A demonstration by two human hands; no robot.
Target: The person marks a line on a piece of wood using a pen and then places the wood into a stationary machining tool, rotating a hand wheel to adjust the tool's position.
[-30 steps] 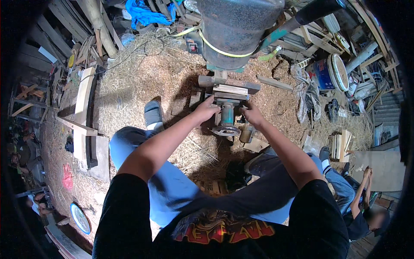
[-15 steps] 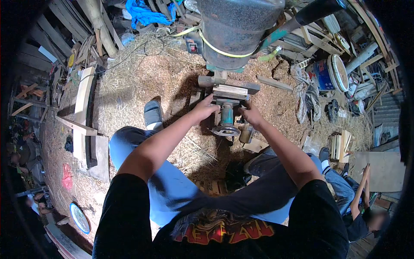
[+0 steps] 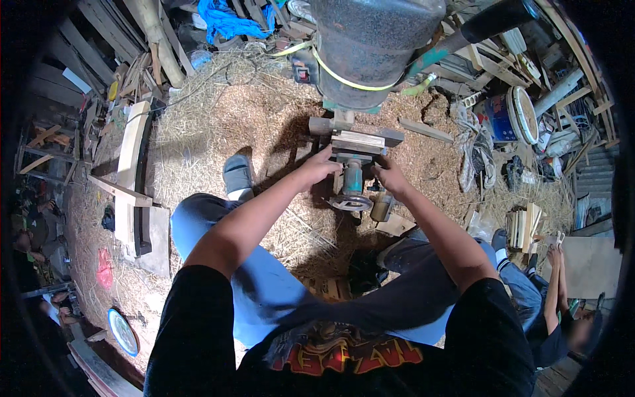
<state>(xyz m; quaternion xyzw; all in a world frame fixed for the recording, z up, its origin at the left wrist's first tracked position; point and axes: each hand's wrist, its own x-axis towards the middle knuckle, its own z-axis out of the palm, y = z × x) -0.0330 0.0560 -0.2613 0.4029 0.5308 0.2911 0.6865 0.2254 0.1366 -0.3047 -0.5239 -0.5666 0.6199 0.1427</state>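
Observation:
A bench machine stands in front of me, with a dark, worn motor housing (image 3: 377, 56) and a green lever (image 3: 456, 43) ending in a black grip. Below the housing, a pale wood piece (image 3: 360, 139) sits flat in a vise (image 3: 354, 173) that has a green body and a round handwheel (image 3: 352, 203). My left hand (image 3: 319, 169) is at the vise's left side, open, its fingers stretched to the jaw and the thumb apart. On the opposite side, my right hand (image 3: 390, 176) touches the vise, thumb and forefinger apart; its other fingers are partly hidden.
Wood shavings and straw cover the floor. A brown cylinder (image 3: 381, 208) stands beside the handwheel. A long timber (image 3: 132, 155) lies at the left, a white-lidded bucket (image 3: 522, 116) at the right. Another person (image 3: 549, 324) sits at the lower right, near a board (image 3: 589, 264).
The whole view has shifted slightly. My hands keep their places at either side of the vise. The other person's hands have moved up a little.

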